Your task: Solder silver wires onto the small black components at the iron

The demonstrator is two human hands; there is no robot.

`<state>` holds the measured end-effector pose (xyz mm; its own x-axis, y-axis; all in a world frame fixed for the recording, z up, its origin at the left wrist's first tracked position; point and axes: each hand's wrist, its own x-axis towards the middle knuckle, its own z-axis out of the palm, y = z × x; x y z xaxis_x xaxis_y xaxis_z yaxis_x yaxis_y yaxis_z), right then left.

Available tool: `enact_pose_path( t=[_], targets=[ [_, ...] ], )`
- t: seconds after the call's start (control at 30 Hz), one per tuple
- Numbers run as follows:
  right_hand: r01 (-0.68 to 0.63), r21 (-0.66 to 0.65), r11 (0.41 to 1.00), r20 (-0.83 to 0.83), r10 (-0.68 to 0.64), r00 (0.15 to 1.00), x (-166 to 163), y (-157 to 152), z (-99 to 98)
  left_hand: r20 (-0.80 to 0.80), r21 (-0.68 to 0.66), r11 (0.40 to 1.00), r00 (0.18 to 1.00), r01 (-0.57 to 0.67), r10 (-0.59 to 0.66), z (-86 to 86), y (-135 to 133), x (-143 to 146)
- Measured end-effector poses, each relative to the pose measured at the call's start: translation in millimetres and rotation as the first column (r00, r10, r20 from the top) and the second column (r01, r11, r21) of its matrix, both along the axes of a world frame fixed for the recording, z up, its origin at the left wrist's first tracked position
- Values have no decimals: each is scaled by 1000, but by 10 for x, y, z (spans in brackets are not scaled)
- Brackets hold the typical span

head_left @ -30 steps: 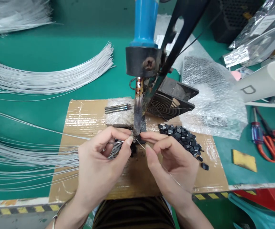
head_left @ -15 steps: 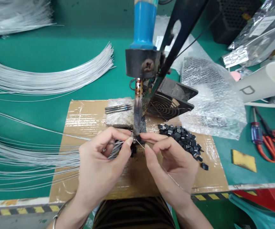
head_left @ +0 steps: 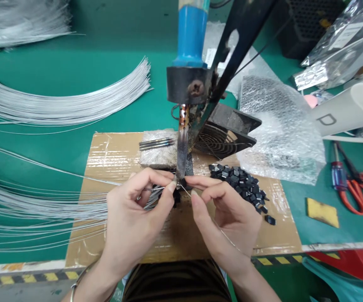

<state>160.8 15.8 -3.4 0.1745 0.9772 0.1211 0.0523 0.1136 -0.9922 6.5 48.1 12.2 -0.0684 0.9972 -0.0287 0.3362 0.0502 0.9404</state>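
A soldering iron (head_left: 192, 37) with a blue handle is clamped upright above the cardboard, its tip pointing down between my hands. My left hand (head_left: 137, 218) pinches a thin grey wire (head_left: 156, 188) between thumb and forefinger, with its end right at the tip. From the other side, my right hand (head_left: 228, 218) grips a fine strand of solder wire (head_left: 186, 191) that reaches up to the tip and trails across the palm. The small part at the joint is mostly hidden by my fingertips. Black bits show just beneath them.
Loose grey wires (head_left: 43, 205) fan out at left, below a thick wire bundle (head_left: 74, 102). A heap of small black parts (head_left: 241, 186) lies right of my hands. Behind stand a fan (head_left: 225, 132) and spare tips (head_left: 156, 144). Scissors (head_left: 360, 197) and a yellow sponge (head_left: 322, 212) lie farther right.
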Motion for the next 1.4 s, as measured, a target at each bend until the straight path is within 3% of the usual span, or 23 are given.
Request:
enact_pose_path(
  t=[1.4],
  targets=[
    [50,204,978,212,-94,973,-74,30,8,-52,4,1000,998,19,-19,14,-41,-10]
  ],
)
